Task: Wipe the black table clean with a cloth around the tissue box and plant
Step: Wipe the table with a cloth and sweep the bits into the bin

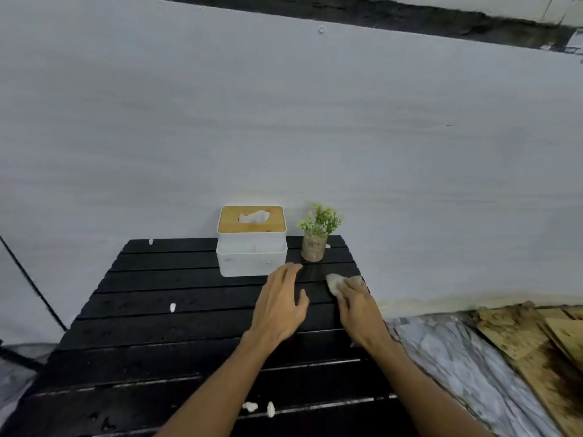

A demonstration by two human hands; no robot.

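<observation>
A black slatted table (176, 294) stands against a pale wall. At its far edge sits a white tissue box (251, 253) with a wooden lid, and to its right a small green plant (317, 234) in a speckled pot. My right hand (356, 310) presses a crumpled whitish cloth (339, 282) onto the table near the right edge, just in front of the plant. My left hand (279, 307) hovers with fingers spread, its fingertips close to the tissue box's front right corner, holding nothing.
Small white scraps lie on the table at the middle left (172, 307), the near edge (257, 407) and the far left corner (151, 241). Right of the table is marble-patterned floor (457, 357) and stained wooden boards (542, 348). A black cable (31, 282) runs down the left.
</observation>
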